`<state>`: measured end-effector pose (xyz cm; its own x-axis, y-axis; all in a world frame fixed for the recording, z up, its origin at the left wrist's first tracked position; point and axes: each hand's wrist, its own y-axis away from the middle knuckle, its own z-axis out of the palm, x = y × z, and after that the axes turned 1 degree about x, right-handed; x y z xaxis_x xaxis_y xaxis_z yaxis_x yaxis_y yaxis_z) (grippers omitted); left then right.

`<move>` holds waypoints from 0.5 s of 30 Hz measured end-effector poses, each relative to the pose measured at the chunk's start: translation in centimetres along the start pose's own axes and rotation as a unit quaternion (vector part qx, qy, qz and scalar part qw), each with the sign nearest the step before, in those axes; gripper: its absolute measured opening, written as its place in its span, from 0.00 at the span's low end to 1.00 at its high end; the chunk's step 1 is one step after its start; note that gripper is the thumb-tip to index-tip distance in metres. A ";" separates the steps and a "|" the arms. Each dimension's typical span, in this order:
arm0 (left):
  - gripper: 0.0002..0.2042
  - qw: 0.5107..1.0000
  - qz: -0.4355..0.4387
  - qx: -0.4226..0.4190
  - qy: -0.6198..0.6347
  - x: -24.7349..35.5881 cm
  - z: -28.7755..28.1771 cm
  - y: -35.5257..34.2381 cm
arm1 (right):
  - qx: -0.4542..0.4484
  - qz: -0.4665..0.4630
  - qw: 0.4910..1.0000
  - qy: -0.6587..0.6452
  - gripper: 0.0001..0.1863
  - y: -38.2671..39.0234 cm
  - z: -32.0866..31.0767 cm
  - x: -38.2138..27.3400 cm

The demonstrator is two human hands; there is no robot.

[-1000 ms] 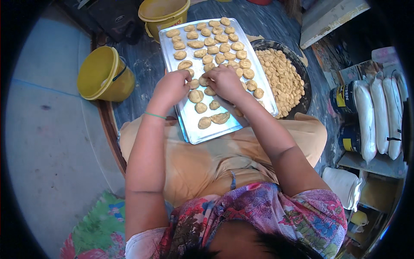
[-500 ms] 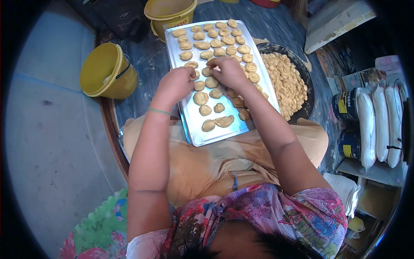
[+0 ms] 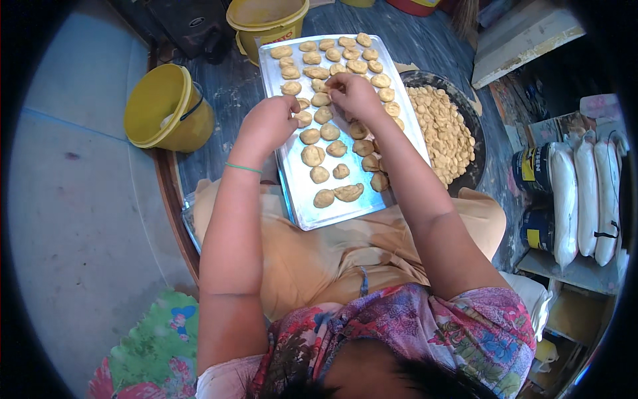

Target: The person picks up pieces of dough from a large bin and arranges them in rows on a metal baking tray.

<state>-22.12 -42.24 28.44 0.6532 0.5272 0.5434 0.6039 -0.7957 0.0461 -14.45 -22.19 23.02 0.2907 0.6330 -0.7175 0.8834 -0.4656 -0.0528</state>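
Observation:
A metal tray [image 3: 352, 213] lies tilted across my lap and the floor, dotted with several rows of small, flattened dough pieces [image 3: 312, 155]. My left hand [image 3: 272, 120] is at the tray's left edge, fingers curled beside pieces there; whether it grips one is unclear. Farther up and right, my right hand [image 3: 355, 100] has thumb and index curled at a dough piece near the middle, fingertips partly hidden. A dark round pan [image 3: 472, 100], heaped with small beige pieces [image 3: 442, 130], sits beside the tray's right side, partly behind it.
A yellow bucket [image 3: 153, 110] stands at my left, another [image 3: 266, 20] behind the tray, near a dark object [image 3: 186, 33]. On the right are a board [image 3: 522, 50], long white packs [image 3: 585, 199], dark containers [image 3: 531, 166] and low shelves [image 3: 571, 312]. A green floral mat [image 3: 153, 332] lies lower left.
My right hand has moved up the tray, away from me, uncovering pieces lower down. My left hand has shifted slightly up. The tray appears a little lower and further right in the picture.

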 end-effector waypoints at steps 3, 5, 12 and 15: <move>0.11 1.000 -0.007 -0.004 0.000 0.2 -0.1 0.0 | 0.034 -0.039 0.997 0.064 0.15 -0.9 -0.3 -0.5; 0.11 1.000 -0.009 -0.007 0.004 0.5 -0.1 -0.3 | 0.039 -0.044 0.995 0.083 0.15 -1.9 0.4 -0.1; 0.11 1.000 -0.008 -0.002 0.004 0.4 0.0 -0.5 | -0.015 -0.087 0.994 0.059 0.14 -3.8 1.0 -0.5; 0.11 1.000 -0.014 -0.004 0.004 0.0 0.0 -0.5 | -0.007 -0.004 1.000 0.020 0.14 -4.7 0.3 -0.5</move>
<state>-22.44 -41.82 28.47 0.6332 0.5468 0.5478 0.6180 -0.7833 0.0676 -18.79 -20.48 23.43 0.2985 0.6611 -0.6884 0.8909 -0.4518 -0.0475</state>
